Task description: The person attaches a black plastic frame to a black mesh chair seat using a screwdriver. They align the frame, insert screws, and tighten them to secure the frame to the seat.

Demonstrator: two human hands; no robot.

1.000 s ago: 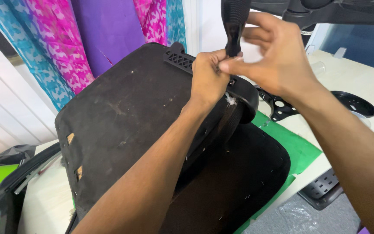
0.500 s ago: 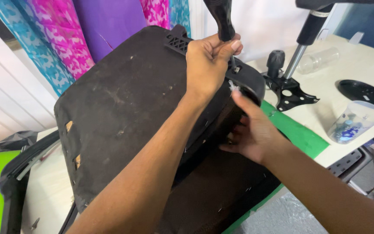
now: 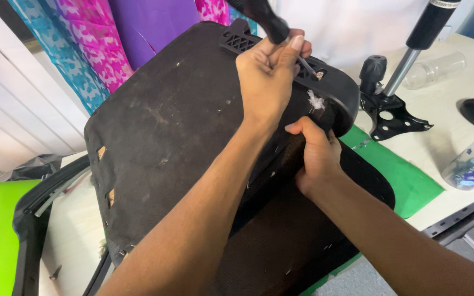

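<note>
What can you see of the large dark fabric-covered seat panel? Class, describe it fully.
The large dark fabric-covered seat panel is tilted up on the table, its dusty underside facing the camera. Its cloth is worn, with small tears at the left edge, and a black plastic rim runs along the top. The left hand presses a tool on that rim; the right hand grips the edge below.

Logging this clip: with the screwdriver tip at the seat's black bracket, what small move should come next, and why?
Probably seat the tip squarely in the screw and start turning. The left hand grips the screwdriver with its tip at the screw on the bracket, and the right hand braces the seat edge just below, so the seat looks steadied for it.
</note>
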